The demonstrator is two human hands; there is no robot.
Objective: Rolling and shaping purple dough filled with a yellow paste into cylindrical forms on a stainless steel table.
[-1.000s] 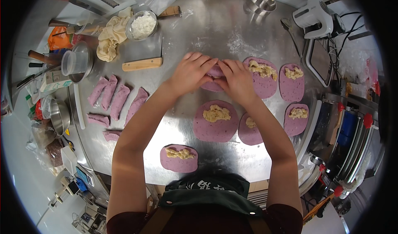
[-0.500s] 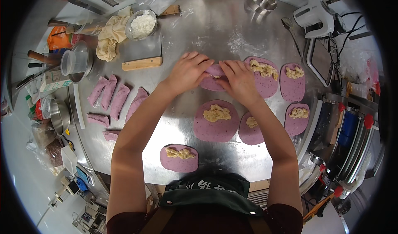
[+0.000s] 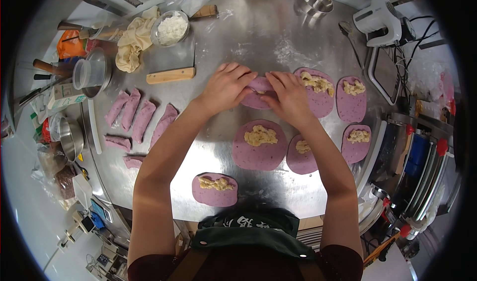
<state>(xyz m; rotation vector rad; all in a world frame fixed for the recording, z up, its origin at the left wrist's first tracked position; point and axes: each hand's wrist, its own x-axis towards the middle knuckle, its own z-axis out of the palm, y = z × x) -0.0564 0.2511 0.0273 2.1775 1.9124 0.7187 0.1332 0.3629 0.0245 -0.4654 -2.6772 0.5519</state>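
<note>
A partly folded piece of purple dough (image 3: 257,101) lies on the steel table between my hands, its upper edge turned over a little pale filling. My left hand (image 3: 226,87) pinches its left end, and my right hand (image 3: 290,99) grips the right end, fingers on top and thumb at the near side. Just right of my right hand is a flat dough round (image 3: 321,102) topped with lumpy yellow filling. Nearer me sits a larger filled round (image 3: 259,160), with another one (image 3: 300,164) partly hidden by my right forearm.
Several rolled dough pieces (image 3: 143,121) lie at left. A wooden-handled dough scraper (image 3: 170,76), a bowl of white flour (image 3: 172,29) and a cloth (image 3: 130,51) are behind them. At far right stand a hand mixer (image 3: 379,22) and a scale (image 3: 385,74); a metal bowl (image 3: 317,1) is at the back.
My right hand has shifted very slightly to the right along the dough. Otherwise the hands keep the same grip, and the other pieces have stayed where they were.
</note>
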